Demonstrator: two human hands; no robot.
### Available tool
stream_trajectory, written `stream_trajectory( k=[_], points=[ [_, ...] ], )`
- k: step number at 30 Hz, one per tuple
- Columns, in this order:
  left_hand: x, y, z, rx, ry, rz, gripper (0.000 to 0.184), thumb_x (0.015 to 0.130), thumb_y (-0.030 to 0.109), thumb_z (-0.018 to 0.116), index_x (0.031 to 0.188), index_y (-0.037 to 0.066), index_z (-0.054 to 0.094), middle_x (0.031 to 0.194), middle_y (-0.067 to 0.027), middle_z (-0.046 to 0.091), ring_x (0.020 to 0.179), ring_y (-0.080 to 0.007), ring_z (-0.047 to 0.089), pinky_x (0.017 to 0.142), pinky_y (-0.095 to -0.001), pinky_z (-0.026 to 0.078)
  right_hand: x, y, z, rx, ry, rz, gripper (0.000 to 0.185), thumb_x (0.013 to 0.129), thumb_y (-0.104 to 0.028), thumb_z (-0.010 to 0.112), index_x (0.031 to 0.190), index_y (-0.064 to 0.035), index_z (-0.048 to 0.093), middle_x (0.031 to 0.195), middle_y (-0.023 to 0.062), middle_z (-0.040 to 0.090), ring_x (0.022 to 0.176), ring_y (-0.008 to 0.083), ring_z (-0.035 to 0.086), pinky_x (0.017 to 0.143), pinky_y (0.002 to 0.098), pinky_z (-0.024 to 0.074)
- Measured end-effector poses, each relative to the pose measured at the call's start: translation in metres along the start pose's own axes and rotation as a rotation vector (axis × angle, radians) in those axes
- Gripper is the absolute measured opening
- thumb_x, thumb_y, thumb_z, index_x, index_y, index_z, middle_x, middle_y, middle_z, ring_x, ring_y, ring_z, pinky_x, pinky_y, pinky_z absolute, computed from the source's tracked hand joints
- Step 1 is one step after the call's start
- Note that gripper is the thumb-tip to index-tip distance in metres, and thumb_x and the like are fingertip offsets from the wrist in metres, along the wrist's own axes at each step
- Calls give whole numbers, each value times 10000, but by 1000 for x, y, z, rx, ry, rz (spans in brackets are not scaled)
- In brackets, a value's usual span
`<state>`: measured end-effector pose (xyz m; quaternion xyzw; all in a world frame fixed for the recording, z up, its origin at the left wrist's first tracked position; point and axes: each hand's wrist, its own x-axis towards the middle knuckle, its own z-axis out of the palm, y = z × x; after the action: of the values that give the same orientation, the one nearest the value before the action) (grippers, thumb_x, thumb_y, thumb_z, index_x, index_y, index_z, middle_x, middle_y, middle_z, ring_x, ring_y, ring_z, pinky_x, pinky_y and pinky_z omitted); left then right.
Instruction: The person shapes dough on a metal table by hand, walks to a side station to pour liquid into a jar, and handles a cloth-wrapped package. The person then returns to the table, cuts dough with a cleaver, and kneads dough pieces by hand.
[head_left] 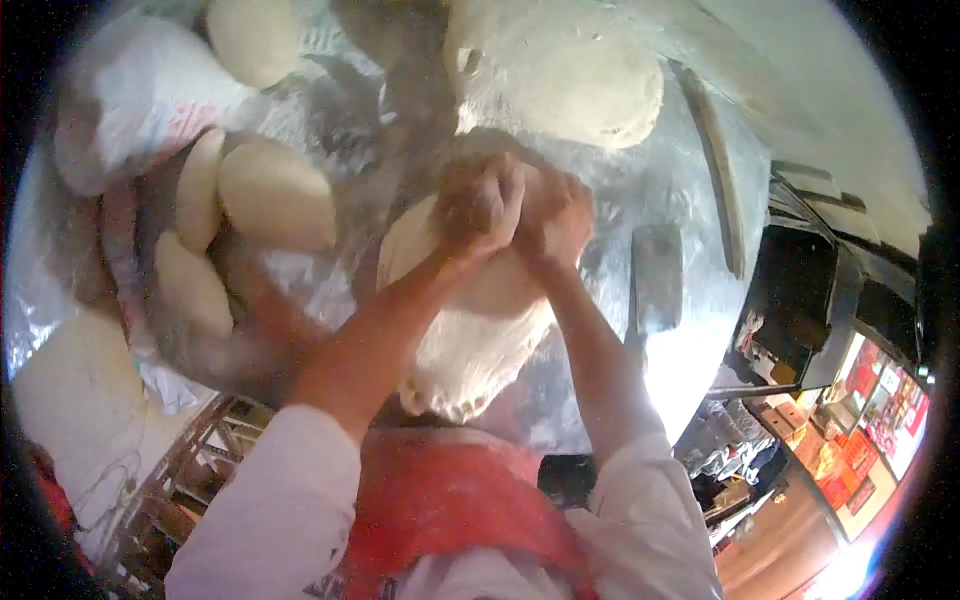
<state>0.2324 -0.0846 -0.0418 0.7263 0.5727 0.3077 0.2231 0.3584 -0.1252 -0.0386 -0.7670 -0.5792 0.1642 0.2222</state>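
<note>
A large piece of pale dough (480, 345) lies on the floured metal table in front of me. It stretches from beneath my fists down towards the table's near edge, where its end is lumpy. My left hand (480, 205) is closed in a fist and presses on the dough's upper part. Right beside it, almost touching, my right hand (555, 218) is also curled closed against the dough. Both forearms reach straight forward. The fingertips of both hands are hidden. Beyond the fists rests a bigger slab of dough (560, 75).
Several smaller dough pieces (275, 195) sit to the left, near a white printed sack (150, 105). A round dough piece (252, 40) is at the back. On the right lie a long wooden stick (715, 165) and a flat rectangular tool (657, 275). Shelves (735, 455) stand beyond the table's right edge.
</note>
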Motion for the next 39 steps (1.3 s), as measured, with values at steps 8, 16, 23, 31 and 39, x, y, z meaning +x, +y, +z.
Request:
stream_trajectory(
  k=[8, 16, 23, 31, 39],
  points=[
    [38, -10, 8, 39, 60, 137, 238, 952, 282, 624, 966, 51, 679, 926, -202, 681, 859, -416, 635, 801, -545, 499, 38, -2, -2, 91, 57, -94, 401, 956, -372, 640, 1233, -83, 654, 1165, 214, 648, 1098, 405, 586, 975, 505, 471],
    [67, 26, -57, 145, -1207, -407, 515, 947, 570, 616, 1275, 179, 689, 1482, -178, 549, 1337, -323, 525, 1051, -483, 428, -98, -34, -55, 153, 156, -451, 355, 863, -195, 699, 1192, -73, 643, 1212, 137, 623, 1198, 369, 552, 1019, 518, 424],
    [-112, 39, -98, -43, -142, 311, 211, 769, 204, 714, 930, 72, 677, 1071, -138, 587, 1025, -382, 569, 904, -508, 439, -105, -35, -92, -103, -196, -522, 727, 779, -372, 769, 1396, -60, 542, 1408, 200, 526, 1306, 400, 497, 1070, 614, 376],
    [-31, 2, -34, -39, 6, 345, 171, 865, 205, 598, 973, 83, 650, 1003, -160, 604, 918, -370, 588, 802, -511, 438, -40, 7, -8, 58, 40, -367, 452, 879, -334, 630, 1257, -87, 665, 1151, 145, 669, 974, 339, 630, 883, 520, 475],
    [47, 24, -39, 55, -292, -75, 357, 911, 443, 665, 986, 100, 732, 999, -162, 716, 953, -400, 670, 889, -525, 508, -32, -8, -22, -199, 39, -386, 692, 772, -424, 841, 1299, -58, 581, 1216, 159, 641, 1099, 352, 630, 932, 541, 500]
  ],
)
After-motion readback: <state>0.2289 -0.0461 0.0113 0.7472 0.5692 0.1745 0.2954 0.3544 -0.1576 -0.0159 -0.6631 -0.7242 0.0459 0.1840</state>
